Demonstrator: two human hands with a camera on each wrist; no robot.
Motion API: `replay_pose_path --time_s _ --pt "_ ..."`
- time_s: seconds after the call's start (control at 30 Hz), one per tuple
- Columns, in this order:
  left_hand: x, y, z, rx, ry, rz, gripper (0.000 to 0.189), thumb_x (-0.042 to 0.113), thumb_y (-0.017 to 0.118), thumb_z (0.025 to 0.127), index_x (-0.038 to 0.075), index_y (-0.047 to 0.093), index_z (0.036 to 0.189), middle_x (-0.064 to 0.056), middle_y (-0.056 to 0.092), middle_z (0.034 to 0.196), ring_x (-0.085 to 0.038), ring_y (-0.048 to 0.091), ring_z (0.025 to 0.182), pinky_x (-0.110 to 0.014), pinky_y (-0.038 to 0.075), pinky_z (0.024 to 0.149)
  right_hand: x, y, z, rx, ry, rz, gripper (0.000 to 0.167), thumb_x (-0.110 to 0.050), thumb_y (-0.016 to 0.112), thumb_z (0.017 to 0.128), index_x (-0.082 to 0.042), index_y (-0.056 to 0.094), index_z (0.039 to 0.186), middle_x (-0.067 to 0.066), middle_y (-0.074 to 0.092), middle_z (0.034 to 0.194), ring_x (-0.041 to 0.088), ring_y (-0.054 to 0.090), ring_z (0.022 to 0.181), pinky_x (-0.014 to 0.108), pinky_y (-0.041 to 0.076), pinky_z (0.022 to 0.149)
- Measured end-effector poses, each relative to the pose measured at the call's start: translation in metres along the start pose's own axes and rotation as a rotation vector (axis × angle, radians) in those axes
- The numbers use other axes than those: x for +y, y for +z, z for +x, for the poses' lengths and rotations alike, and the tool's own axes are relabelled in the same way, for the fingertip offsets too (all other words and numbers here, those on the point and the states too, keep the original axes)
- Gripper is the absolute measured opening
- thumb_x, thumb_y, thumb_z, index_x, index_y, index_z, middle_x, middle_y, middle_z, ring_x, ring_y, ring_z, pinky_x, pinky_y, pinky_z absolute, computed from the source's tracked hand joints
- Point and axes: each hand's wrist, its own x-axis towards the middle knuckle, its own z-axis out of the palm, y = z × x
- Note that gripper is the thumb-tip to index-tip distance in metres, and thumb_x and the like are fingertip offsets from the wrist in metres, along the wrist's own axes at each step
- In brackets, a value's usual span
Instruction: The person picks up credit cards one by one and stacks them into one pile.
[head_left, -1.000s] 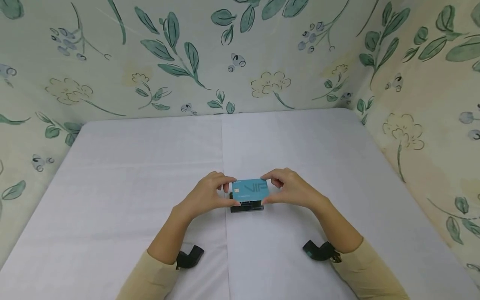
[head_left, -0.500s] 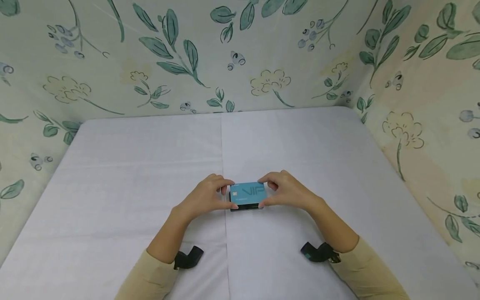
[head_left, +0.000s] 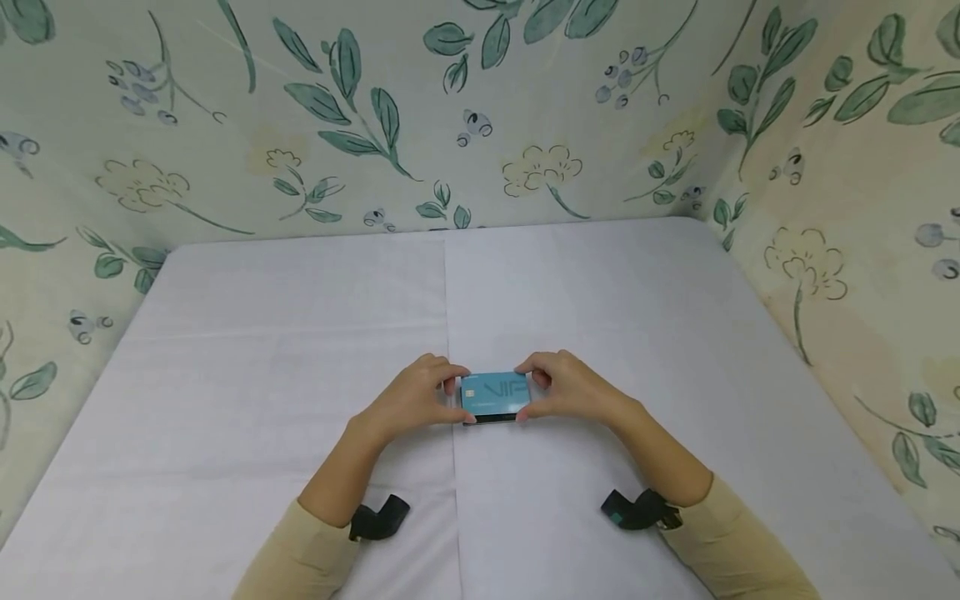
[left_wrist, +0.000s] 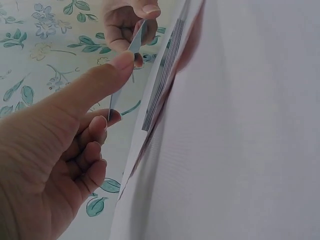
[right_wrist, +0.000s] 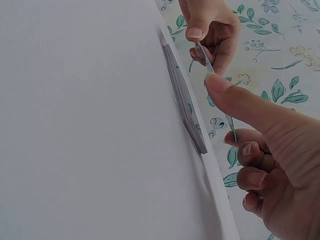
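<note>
A light blue card [head_left: 495, 394] marked VIP, with a chip at its left, is held level between both hands. My left hand [head_left: 416, 393] pinches its left end between thumb and forefinger. At the right end, my right hand [head_left: 576, 389] pinches it the same way. Below the card lies a neat stack of thin cards [left_wrist: 164, 75] on the white cloth, with a gap between them in both wrist views. From the head view, the blue card [right_wrist: 229, 120] hides most of the stack, leaving a dark strip along the near edge.
A white cloth [head_left: 300, 317] covers the table, with a crease running down its middle. Floral-patterned walls [head_left: 480, 108] rise behind and at the sides. Black wrist-worn devices [head_left: 380, 517] show at both sleeves.
Both hands have brought the blue card slightly nearer to me, and it covers more of the dark stack than before. The grip at each end is unchanged.
</note>
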Motion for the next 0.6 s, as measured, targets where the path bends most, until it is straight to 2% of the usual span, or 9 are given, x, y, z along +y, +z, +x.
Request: replay_pose_path --time_s 0.13,0.6 --pt "-0.0009 0.0023 0.0001 -0.016 -0.007 0.012 0.055 0.038 0.083 0.068 0.006 0.066 0.110 0.007 0.048 0.078 -0.011 0.044 0.083 -0.025 0.040 0.073 0.0020 0.0014 -0.0001 -0.013 0.003 -0.001 0.060 -0.033 0.088 0.062 -0.002 0.065 0.108 -0.004 0.039 0.067 0.008 0.036 0.062 0.021 0.031 0.057" --pt "-0.0023 0.0074 0.0002 -0.015 -0.020 0.069 0.056 0.039 0.085 0.065 0.004 0.067 0.106 0.008 0.050 0.077 -0.010 0.044 0.079 -0.025 0.041 0.071 0.0066 0.0055 0.0015 -0.035 -0.018 -0.016 0.062 -0.033 0.087 0.063 0.000 0.064 0.110 -0.002 0.049 0.069 0.007 0.042 0.063 0.020 0.037 0.058"
